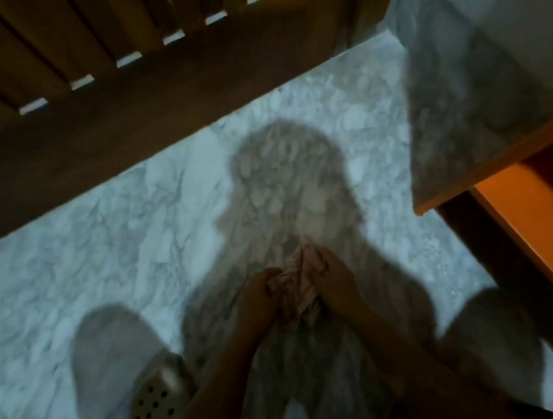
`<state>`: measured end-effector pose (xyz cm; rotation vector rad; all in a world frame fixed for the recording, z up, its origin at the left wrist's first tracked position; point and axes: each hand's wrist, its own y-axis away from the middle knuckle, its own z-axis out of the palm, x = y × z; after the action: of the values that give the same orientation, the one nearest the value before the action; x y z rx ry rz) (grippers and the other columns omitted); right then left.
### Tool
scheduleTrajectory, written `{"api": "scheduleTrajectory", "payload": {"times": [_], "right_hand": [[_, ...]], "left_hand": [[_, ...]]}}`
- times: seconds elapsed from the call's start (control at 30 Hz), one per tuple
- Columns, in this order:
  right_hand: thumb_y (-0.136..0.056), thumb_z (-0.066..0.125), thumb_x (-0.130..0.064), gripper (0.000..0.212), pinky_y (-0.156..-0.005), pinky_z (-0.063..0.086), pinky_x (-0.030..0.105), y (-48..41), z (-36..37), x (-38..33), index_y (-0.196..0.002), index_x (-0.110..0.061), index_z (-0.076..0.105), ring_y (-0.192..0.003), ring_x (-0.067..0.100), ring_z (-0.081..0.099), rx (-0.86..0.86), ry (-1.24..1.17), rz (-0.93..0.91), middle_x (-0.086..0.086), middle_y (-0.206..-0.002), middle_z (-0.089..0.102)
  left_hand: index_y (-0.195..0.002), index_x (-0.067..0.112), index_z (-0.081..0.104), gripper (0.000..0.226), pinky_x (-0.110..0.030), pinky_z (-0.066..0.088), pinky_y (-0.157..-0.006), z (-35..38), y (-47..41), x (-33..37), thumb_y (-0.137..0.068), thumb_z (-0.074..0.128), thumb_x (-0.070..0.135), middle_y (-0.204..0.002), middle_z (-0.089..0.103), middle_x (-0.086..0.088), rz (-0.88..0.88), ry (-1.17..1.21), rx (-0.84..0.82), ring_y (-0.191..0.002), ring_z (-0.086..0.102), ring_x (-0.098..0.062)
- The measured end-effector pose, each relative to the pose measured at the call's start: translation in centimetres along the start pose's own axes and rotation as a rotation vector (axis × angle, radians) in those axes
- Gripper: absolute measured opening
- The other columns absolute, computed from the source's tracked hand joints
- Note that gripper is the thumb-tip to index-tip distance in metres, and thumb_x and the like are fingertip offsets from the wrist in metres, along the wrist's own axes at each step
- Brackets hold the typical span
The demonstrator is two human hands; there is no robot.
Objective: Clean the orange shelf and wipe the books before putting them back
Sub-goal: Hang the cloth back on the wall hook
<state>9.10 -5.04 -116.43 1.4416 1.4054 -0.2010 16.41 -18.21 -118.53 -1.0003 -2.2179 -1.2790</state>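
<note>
**Cloth bunched in both hands, shelf off to the right**

I have the pink cloth (299, 286) gathered low in the middle of my view. My left hand (260, 290) has its fingers curled into one side of it, and my right hand (336, 281) is clasped round the other. It hangs above the marble floor (100, 246), not on any surface. The orange shelf (527, 215) is well apart at the right edge, under a marbled top (462, 102). I see no books, so I cannot say where they lie.

My worries from here:
- The view is dim and blurred and my own shadow covers the hands, so I could misjudge the reach to the shelf.
- The cloth is wadded, and a wad would likely smear dust rather than lift it.
- Its loose lower end could brush the floor and pick up grit.
- A perforated shoe (156, 409) sits close at lower left, and slatted wooden furniture (77, 42) crosses the top. Either could catch a careless turn.
</note>
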Motion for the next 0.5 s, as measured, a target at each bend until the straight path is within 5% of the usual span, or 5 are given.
{"api": "scheduleTrajectory", "payload": {"times": [0.13, 0.2, 0.37, 0.5], "right_hand": [[-0.091, 0.055, -0.008, 0.03, -0.068, 0.041, 0.005, 1.8, -3.2, -6.5, -0.12, -0.013, 0.059, -0.098, 0.015, 0.058, 0.021, -0.095, 0.008, 0.001, -0.108, 0.062], [-0.09, 0.054, -0.005, 0.026, -0.063, 0.04, -0.001, 3.9, -5.8, -11.3, -0.113, -0.017, 0.06, -0.088, 0.008, 0.058, 0.011, -0.138, -0.019, -0.007, -0.097, 0.062], [-0.091, 0.05, 0.003, 0.028, -0.067, 0.044, 0.003, 10.6, -14.3, -25.9, -0.101, -0.023, 0.056, -0.084, -0.002, 0.057, -0.041, -0.184, -0.17, -0.015, -0.093, 0.06], [-0.094, 0.047, -0.001, 0.028, -0.083, 0.048, 0.016, 17.6, -22.8, -40.2, -0.116, -0.019, 0.053, -0.101, 0.012, 0.058, -0.071, -0.204, -0.285, -0.001, -0.113, 0.059]], "left_hand": [[-0.11, 0.004, 0.065, 0.063, -0.035, 0.045, -0.088, -4.0, 2.3, 4.9, -0.067, 0.048, 0.047, -0.111, 0.064, -0.016, -0.003, 0.162, 0.092, -0.104, 0.058, -0.025], [-0.112, 0.005, 0.065, 0.05, -0.025, 0.041, -0.08, -7.2, 5.2, 9.2, -0.074, 0.053, 0.035, -0.111, 0.064, -0.015, 0.004, 0.176, 0.084, -0.098, 0.058, -0.023], [-0.116, 0.01, 0.061, 0.023, -0.005, 0.039, -0.067, -16.6, 13.2, 20.9, -0.095, 0.051, 0.015, -0.109, 0.064, -0.007, 0.126, 0.193, 0.048, -0.09, 0.058, -0.014], [-0.114, 0.018, 0.06, 0.022, -0.011, 0.044, -0.079, -26.9, 21.4, 34.3, -0.099, 0.044, 0.018, -0.108, 0.062, 0.002, 0.249, 0.245, 0.092, -0.098, 0.06, -0.013]]}}
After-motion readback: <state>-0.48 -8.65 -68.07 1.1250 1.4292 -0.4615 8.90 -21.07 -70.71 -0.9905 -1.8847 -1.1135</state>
